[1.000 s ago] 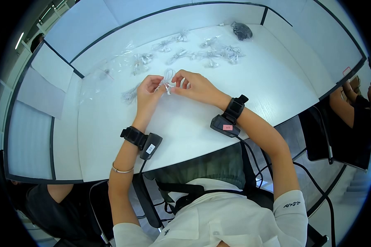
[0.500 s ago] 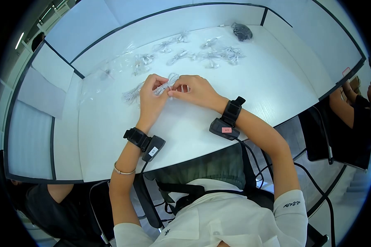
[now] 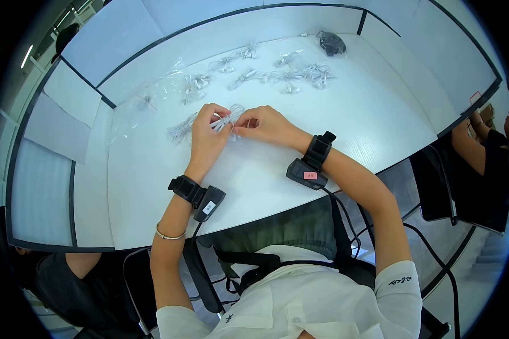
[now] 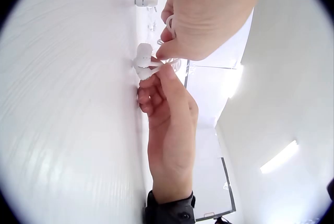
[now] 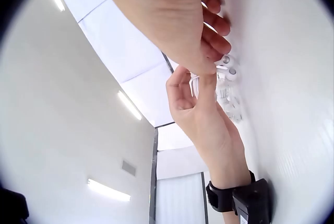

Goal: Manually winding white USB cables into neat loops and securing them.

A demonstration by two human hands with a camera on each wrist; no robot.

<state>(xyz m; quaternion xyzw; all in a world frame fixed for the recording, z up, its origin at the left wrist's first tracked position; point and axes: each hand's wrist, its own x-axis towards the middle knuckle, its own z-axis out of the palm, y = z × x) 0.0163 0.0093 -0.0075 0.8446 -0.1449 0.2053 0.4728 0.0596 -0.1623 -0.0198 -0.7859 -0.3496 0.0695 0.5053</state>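
Observation:
A bundled pair of white earphones [image 3: 236, 111] is between the two hands, low over the desk. My left hand [image 3: 207, 134] holds the coiled cable, its loops showing between thumb and fingers. From the right, my right hand [image 3: 272, 126] pinches the thin cord with thumb and forefinger, close against the left thumb. White earbuds [image 4: 143, 61] hang by the pinched cord in the left wrist view. In the right wrist view, the right hand's other fingers [image 5: 215, 33] are spread loosely, near the earbuds' round ends [image 5: 232, 71]. Part of the coil is hidden behind the fingers.
Left of the left hand lies another bundle of white cable [image 3: 179, 131]. Several white bundles [image 3: 288, 74] lie across the back of the desk, with a dark bagged item [image 3: 331, 43] at back right. Clear plastic bags [image 3: 133, 116] lie at left. Low panels [image 3: 435, 68] surround the desk.
The hands have come closer together. The cable loops, upright between them a second ago, now slant across the left fingers, and the right fingertips have closed on the cord.

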